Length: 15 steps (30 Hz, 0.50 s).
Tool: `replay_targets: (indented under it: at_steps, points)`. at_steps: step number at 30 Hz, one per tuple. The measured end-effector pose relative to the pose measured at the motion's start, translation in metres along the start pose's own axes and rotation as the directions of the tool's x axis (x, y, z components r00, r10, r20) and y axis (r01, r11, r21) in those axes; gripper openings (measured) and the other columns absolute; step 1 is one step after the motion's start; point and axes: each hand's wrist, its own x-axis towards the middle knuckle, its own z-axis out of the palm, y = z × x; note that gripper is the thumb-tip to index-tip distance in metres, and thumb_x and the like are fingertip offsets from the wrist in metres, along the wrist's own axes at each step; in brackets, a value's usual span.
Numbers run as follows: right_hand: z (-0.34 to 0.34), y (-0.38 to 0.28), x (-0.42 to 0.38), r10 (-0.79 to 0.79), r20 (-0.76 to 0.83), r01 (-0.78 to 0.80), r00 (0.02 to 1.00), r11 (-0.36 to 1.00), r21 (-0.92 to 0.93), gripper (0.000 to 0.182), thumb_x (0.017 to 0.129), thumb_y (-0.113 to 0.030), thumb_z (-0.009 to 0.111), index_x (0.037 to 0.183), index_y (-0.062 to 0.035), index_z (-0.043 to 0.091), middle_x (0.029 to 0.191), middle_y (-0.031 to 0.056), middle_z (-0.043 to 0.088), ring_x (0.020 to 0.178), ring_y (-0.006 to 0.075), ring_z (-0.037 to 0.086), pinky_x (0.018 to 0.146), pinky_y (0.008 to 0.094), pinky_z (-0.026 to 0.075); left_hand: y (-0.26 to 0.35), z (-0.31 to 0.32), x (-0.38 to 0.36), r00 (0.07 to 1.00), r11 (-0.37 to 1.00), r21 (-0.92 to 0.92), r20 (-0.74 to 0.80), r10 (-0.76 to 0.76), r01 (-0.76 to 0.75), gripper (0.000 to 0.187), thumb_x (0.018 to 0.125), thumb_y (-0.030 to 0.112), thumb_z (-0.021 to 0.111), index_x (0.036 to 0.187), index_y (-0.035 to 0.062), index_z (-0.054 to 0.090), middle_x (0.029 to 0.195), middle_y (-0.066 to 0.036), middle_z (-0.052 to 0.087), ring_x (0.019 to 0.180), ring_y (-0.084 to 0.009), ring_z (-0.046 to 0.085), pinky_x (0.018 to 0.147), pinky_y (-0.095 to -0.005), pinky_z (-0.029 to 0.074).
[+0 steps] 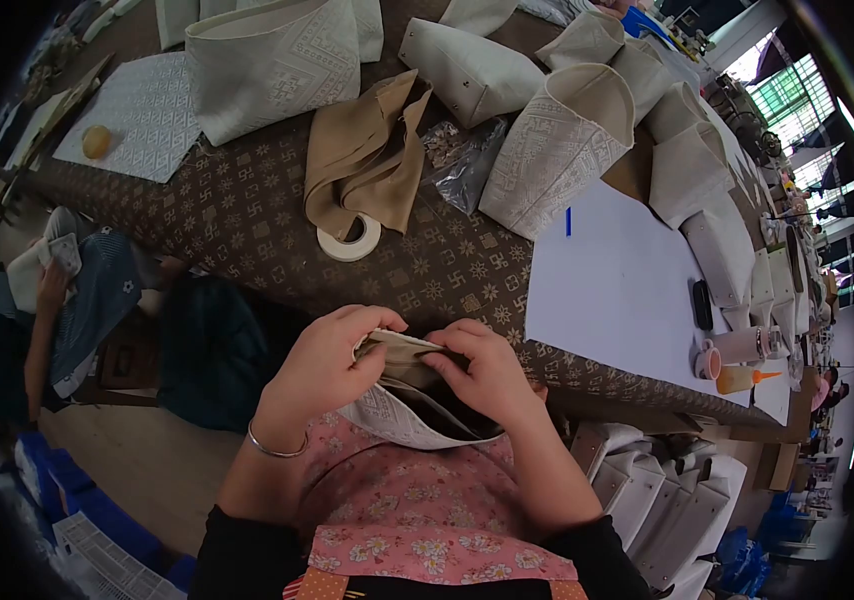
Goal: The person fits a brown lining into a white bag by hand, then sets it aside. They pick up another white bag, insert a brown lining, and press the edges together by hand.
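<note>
A white patterned bag (399, 420) with a tan lining rests against my floral apron, its mouth turned up. Both hands grip its far rim. My left hand (332, 360) pinches the rim's left corner, thumb inside and fingers outside. On the right, my right hand (477, 365) closes on the same rim, its thumb pressed to the inner lining. The bag's lower part is partly hidden by my hands and the apron. Just beyond, on the table's near edge, lies a roll of white tape (349, 240) beside folded tan fabric (367, 150).
Several white bags, such as one large bag (277, 65), stand along the brown patterned table (247, 220). A white sheet (612, 290) holds a blue strip. A pink cup (708, 360) and glue bottle (742, 379) sit right. More bags (647, 490) are below. A seated person (77, 290) is left.
</note>
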Motion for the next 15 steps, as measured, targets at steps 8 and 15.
replay_targets:
  at_steps: [8, 15]
  points:
    - [0.0056, -0.0036, 0.0039, -0.009, -0.017, 0.01, 1.0, 0.999, 0.046, 0.011, 0.083, -0.009, 0.073, 0.092, -0.0044, 0.072, 0.087, 0.0107, 0.065, 0.076, 0.029, 0.066, 0.066, 0.0356, 0.053, 0.0076, 0.003, -0.001, 0.992, 0.991, 0.054, -0.023, -0.124, 0.125, 0.015, 0.08, 0.007, 0.069, 0.094, 0.0048, 0.071, 0.09, -0.013, 0.067, 0.082, -0.0294, 0.067, 0.073, -0.036, 0.052]
    - [0.0086, -0.0083, 0.0068, -0.021, -0.041, 0.026, 0.999, 0.992, 0.124, 0.011, 0.084, -0.008, 0.072, 0.095, -0.0042, 0.073, 0.087, 0.0113, 0.065, 0.075, 0.0273, 0.066, 0.065, 0.0333, 0.054, 0.0064, 0.0054, -0.0035, 0.994, 0.993, 0.07, -0.052, -0.093, 0.097, 0.015, 0.082, 0.008, 0.071, 0.096, 0.0051, 0.071, 0.089, -0.012, 0.068, 0.079, -0.0293, 0.067, 0.07, -0.0351, 0.053]
